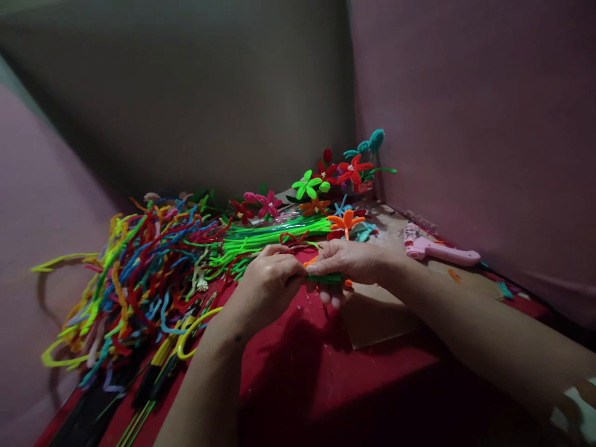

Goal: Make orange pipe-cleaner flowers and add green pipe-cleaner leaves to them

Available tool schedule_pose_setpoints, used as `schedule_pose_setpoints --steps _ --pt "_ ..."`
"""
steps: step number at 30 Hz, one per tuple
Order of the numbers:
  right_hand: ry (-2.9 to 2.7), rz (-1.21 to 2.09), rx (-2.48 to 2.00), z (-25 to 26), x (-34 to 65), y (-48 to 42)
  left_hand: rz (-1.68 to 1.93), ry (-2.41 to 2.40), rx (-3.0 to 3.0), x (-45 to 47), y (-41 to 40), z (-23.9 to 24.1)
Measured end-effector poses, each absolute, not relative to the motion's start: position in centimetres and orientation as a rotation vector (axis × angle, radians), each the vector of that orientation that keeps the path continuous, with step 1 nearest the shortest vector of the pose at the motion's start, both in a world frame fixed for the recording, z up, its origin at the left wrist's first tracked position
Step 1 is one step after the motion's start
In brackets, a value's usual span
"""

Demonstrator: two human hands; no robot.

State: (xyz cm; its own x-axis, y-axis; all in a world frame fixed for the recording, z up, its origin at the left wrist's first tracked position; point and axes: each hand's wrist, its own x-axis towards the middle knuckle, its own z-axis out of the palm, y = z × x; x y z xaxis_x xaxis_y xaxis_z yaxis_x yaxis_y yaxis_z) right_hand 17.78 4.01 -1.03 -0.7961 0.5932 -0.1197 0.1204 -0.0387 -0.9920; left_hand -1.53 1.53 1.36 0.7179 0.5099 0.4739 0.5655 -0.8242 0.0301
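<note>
Both hands meet over the red cloth at the centre of the head view. My left hand (274, 276) is closed, its fingertips pinching the near end of a green pipe cleaner (328, 278). My right hand (344, 264) grips the same green piece between thumb and fingers. Bits of orange pipe cleaner (311, 262) show at its fingers; how they join the green is hidden. Just behind my right hand stands an orange pipe-cleaner flower (347, 220); whether it is part of the held piece I cannot tell.
At left lies a tangled heap of coloured pipe cleaners (139, 273), with yellow-and-black pliers (161, 357) in front. A bundle of green pipe cleaners (274, 239) and several finished flowers (306, 184) lie behind my hands. A pink glue gun (442, 250) rests on cardboard (377, 316) at right.
</note>
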Motion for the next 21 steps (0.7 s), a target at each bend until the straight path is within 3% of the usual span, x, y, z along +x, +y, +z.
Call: schedule_pose_setpoints --steps 21 --pt "-1.633 1.532 -0.941 -0.6 16.2 3.2 -0.757 -0.921 -2.64 -1.4 2.4 0.5"
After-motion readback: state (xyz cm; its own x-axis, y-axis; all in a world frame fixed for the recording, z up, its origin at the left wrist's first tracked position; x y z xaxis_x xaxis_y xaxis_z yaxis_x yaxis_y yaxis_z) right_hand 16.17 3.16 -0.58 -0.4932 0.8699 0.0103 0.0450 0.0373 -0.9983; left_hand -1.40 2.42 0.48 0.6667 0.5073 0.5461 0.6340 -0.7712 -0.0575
